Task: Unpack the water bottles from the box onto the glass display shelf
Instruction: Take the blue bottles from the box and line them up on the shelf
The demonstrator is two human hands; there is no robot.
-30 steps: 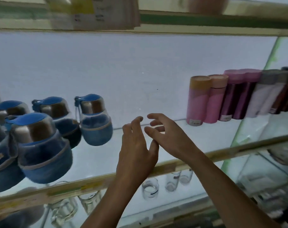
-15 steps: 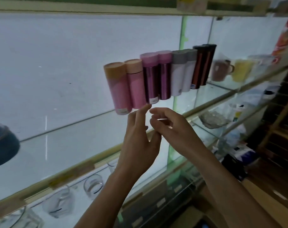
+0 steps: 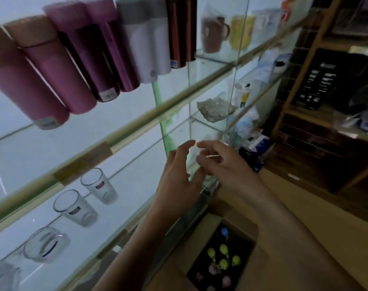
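Before the glass shelf (image 3: pixel 137 120), the left hand (image 3: pixel 179 181) and right hand (image 3: pixel 223 164) have dropped from bottle height, both empty, fingers loosely curled and almost meeting. The box (image 3: pixel 191 248) has come into view below them, so another pick looks likely. Its bottles (image 3: pixel 223 263) sit packed close in the dark interior, showing yellow-green, pink and blue tops.

Labels on flasks, glasses blurred; nothing legible.

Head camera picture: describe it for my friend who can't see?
A left hand and right hand hover close together before a glass display shelf of tall pink, purple, white and dark cylindrical bottles. Below, an open brown cardboard box holds colourful tops.
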